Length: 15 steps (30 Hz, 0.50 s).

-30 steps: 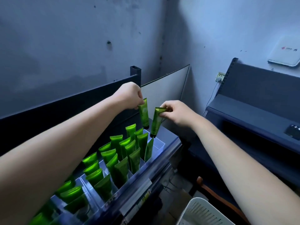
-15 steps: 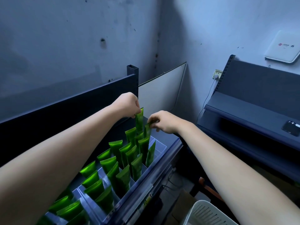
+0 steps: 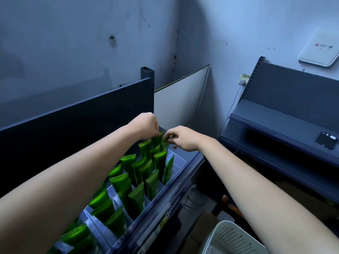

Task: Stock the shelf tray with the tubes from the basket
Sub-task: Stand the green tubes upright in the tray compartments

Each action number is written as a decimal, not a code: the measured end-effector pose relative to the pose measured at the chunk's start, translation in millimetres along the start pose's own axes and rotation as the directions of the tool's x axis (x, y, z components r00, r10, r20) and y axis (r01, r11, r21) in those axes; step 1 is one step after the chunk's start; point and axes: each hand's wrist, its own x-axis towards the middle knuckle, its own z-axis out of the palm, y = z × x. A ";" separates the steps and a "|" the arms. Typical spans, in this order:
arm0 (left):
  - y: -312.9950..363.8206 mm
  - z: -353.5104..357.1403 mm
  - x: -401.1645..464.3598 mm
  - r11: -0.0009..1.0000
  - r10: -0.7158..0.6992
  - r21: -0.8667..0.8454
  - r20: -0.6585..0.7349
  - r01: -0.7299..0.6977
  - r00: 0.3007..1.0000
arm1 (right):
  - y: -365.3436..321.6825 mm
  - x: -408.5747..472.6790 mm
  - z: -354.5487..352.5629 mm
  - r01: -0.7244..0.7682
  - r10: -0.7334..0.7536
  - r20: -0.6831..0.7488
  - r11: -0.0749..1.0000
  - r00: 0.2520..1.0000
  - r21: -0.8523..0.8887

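A clear divided shelf tray (image 3: 177,162) on the dark shelf holds several upright green tubes (image 3: 128,164) in rows. At its far end my left hand (image 3: 145,124) pinches the top of one green tube (image 3: 157,139). Right beside it, my right hand (image 3: 180,137) pinches the top of a second green tube (image 3: 165,143). Both tubes stand low among the others in the tray's far compartments. The white slotted basket (image 3: 227,237) sits at the bottom right; its inside is mostly out of view.
A dark shelf back panel (image 3: 77,121) rises behind the tray. A white board (image 3: 179,103) leans in the corner. A second dark shelf unit (image 3: 286,114) stands to the right with a phone (image 3: 326,140) on it. Cardboard (image 3: 207,222) lies on the floor.
Both hands have lowered their tubes from above the tray down into its far end. The view has shifted slightly downward.
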 end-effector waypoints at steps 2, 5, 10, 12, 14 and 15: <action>-1.2 4.0 0.6 1.000 -0.008 0.013 0.008 0.008 1.000 | -1.1 -2.1 1.7 -0.004 0.004 -0.011 1.000 1.000 0.016; -2.6 6.9 2.1 1.000 -0.023 0.009 -0.004 0.023 1.000 | -1.6 -8.2 6.2 -0.010 0.010 -0.021 1.000 1.000 0.027; 6.5 -3.0 3.0 0.998 -0.001 0.058 -0.060 0.005 0.998 | -0.7 -28.3 6.0 -0.012 0.018 -0.076 0.997 0.997 0.074; 18.6 -6.9 2.4 0.995 0.050 0.090 -0.089 -0.042 0.995 | 0.9 -39.0 3.8 -0.015 0.027 -0.107 0.994 0.994 0.110; 38.7 -5.3 1.4 0.987 0.113 0.126 -0.115 -0.099 0.987 | 7.5 -52.7 1.9 -0.025 0.043 -0.138 0.992 0.990 0.128; 50.9 -2.0 0.5 0.983 0.140 0.138 -0.119 -0.123 0.983 | 12.4 -60.8 1.4 -0.040 0.060 -0.145 0.989 0.988 0.140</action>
